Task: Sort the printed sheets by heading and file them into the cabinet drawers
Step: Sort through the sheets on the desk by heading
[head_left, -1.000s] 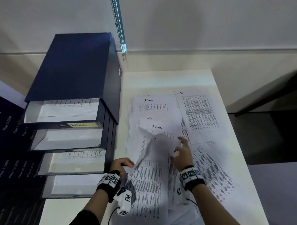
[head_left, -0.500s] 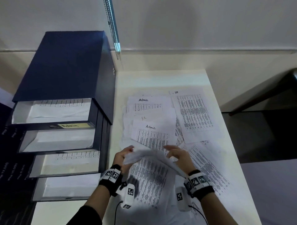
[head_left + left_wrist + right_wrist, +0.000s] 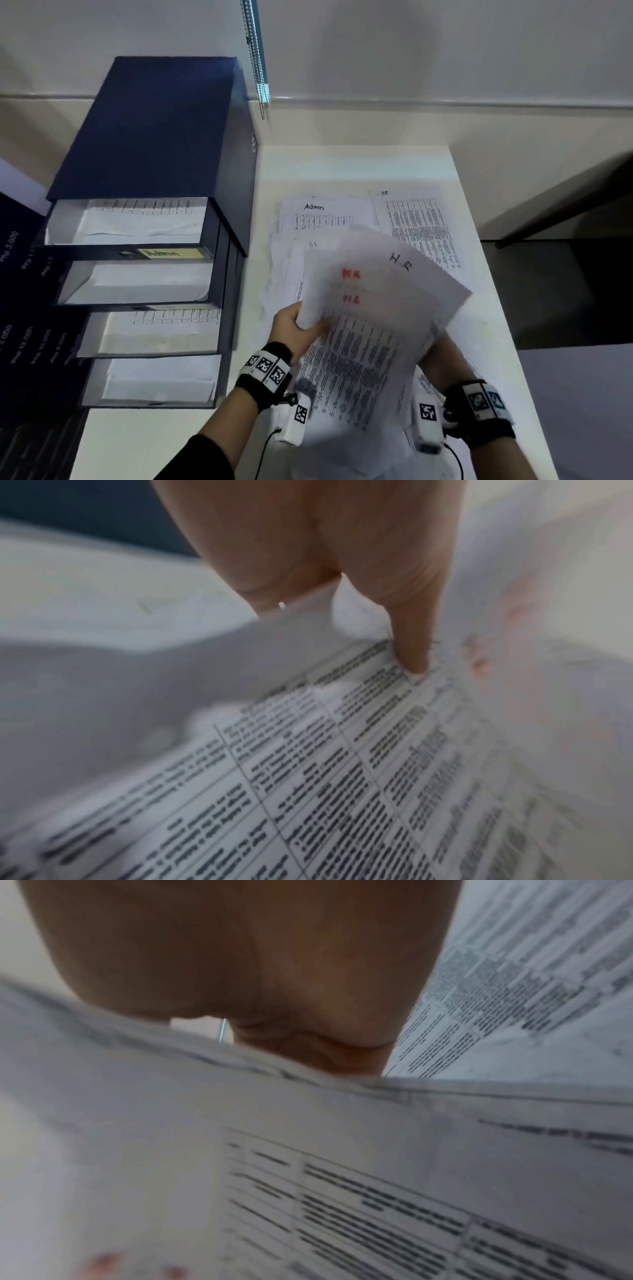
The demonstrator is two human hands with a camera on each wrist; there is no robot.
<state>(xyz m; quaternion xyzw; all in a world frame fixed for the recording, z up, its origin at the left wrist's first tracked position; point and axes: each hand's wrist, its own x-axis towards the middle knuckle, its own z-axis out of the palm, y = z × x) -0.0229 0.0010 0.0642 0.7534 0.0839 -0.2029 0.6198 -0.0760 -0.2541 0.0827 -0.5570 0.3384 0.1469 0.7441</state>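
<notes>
Reading "HR" on lifted sheets | "Admin" drawer label at 9 o'clock | left hand pinches sheets | right hand mostly hidden, grip unclear

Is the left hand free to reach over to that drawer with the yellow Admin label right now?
Probably not yet. The left hand grips the lifted HR sheets, so it is busy. The path itself looks free: the Admin drawer stands pulled out just left of that hand, with nothing between them.
</notes>
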